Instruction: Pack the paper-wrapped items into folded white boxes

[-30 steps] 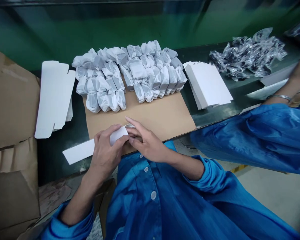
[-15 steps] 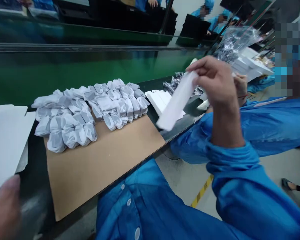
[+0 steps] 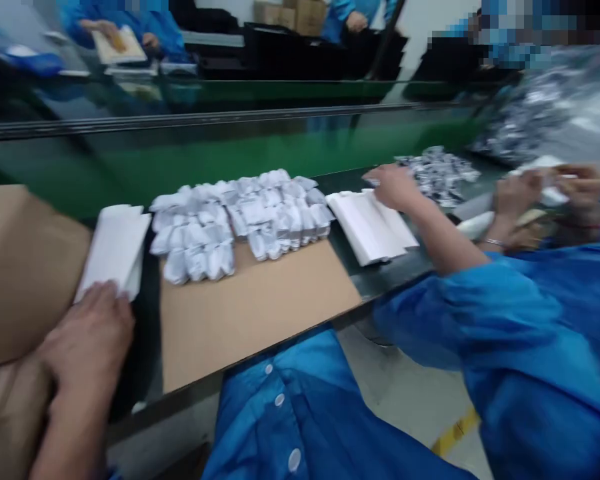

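Observation:
My left hand (image 3: 93, 330) lies on the near end of a stack of white paper pieces (image 3: 117, 240), its fingers stretched over the edge. My right hand (image 3: 395, 185) is at the far end of another white paper stack (image 3: 373, 230). Its fingers are drawn together, with a small greyish bit at the tips that is too blurred to name. Right beside that hand lies a heap of small silvery-dark packets (image 3: 440, 173). Between my hands, many small white paper-wrapped bundles (image 3: 280, 213) stand in rows on a brown cardboard sheet (image 3: 250, 300).
A large brown carton (image 3: 25, 267) stands at the left, close to my left arm. At the right, a co-worker's hands (image 3: 525, 193) handle something white by a clear bag of packets (image 3: 545, 107). A green barrier (image 3: 220, 150) runs behind the worktop; other people work beyond it.
My right hand has moved away to the far end of the right stack; the white paper strip it held no longer shows in it. My left hand has come onto the left stack. The view has turned left.

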Available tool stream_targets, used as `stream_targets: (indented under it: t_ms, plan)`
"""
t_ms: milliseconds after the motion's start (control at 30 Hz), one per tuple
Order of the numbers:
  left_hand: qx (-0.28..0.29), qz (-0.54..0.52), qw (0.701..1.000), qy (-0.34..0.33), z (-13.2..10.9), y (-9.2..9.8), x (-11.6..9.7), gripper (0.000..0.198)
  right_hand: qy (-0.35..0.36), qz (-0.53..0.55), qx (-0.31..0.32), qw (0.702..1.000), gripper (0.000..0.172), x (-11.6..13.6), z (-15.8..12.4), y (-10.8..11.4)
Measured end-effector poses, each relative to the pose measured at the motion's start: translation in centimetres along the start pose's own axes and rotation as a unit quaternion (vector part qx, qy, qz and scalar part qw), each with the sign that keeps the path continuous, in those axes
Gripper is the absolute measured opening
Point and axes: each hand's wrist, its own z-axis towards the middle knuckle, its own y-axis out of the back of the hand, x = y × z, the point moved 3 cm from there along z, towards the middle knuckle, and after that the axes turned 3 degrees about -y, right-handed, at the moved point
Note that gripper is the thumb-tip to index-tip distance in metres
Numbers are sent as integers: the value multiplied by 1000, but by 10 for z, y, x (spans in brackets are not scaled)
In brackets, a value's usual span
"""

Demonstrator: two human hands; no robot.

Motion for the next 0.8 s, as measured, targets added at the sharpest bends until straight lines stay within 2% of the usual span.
stream_targets:
  t_ms: [33, 100, 133, 167, 233, 267, 300, 333, 400, 433, 500, 533, 567, 600, 633, 667, 700, 733, 767, 800]
  plan:
    - [-36, 74, 995, 62, -1, 5, 2, 34, 18, 19, -28, 999, 44, 17, -10, -1]
    - [-73, 128, 984, 99, -3, 8, 0, 39, 72, 86, -57, 992, 40, 61, -42, -11]
    - [-106, 142, 979, 96, -6, 8, -5, 40, 109, 137, -41, 984, 37, 88, -63, -20]
    - [-152, 151, 974, 72, -11, 7, -15, 41, 146, 192, -10, 970, 36, 119, -87, -32]
    - [-226, 158, 961, -24, -27, -1, -50, 45, 200, 410, 171, 873, 61, 185, -132, -66]
    - [-223, 150, 959, -95, -37, -8, -73, 50, 188, 479, 210, 831, 74, 213, -147, -82]
    - [-171, 117, 966, -155, -47, -16, -95, 57, 147, 530, 208, 809, 74, 235, -154, -96]
    - [-159, 99, 965, -185, -58, -20, -115, 59, 107, 564, 191, 796, 63, 249, -155, -108]
    - [-107, 32, 971, -210, -76, -20, -142, 69, 70, 577, 172, 795, 36, 255, -143, -119]
    - [-139, 0, 973, -186, -81, -11, -146, 71, 88, 560, 189, 802, 26, 250, -135, -118]
    - [-209, -96, 970, -74, -81, 11, -137, 79, 193, 491, 286, 800, 17, 234, -123, -106]
    - [-225, -145, 964, 1, -76, 21, -126, 80, 262, 443, 348, 783, 15, 226, -122, -97]
    - [-183, -200, 960, 70, -69, 25, -115, 82, 325, 393, 400, 762, 14, 219, -124, -90]
    - [-98, -246, 957, 119, -61, 23, -105, 77, 367, 346, 424, 753, 14, 213, -128, -83]
    - [-4, -272, 949, 157, -54, 18, -98, 64, 384, 301, 412, 770, 18, 210, -132, -79]
    - [41, -291, 936, 193, -49, 13, -91, 51, 382, 252, 366, 810, 25, 209, -137, -77]
    - [49, -312, 921, 229, -45, 7, -86, 43, 373, 198, 296, 857, 36, 210, -143, -76]
    - [32, -340, 902, 265, -44, 1, -82, 40, 364, 140, 217, 895, 49, 211, -150, -76]
    - [6, -378, 877, 295, -44, -5, -81, 40, 365, 86, 146, 916, 62, 212, -158, -78]
    - [-6, -423, 849, 316, -46, -10, -80, 42, 379, 46, 95, 919, 72, 213, -165, -81]
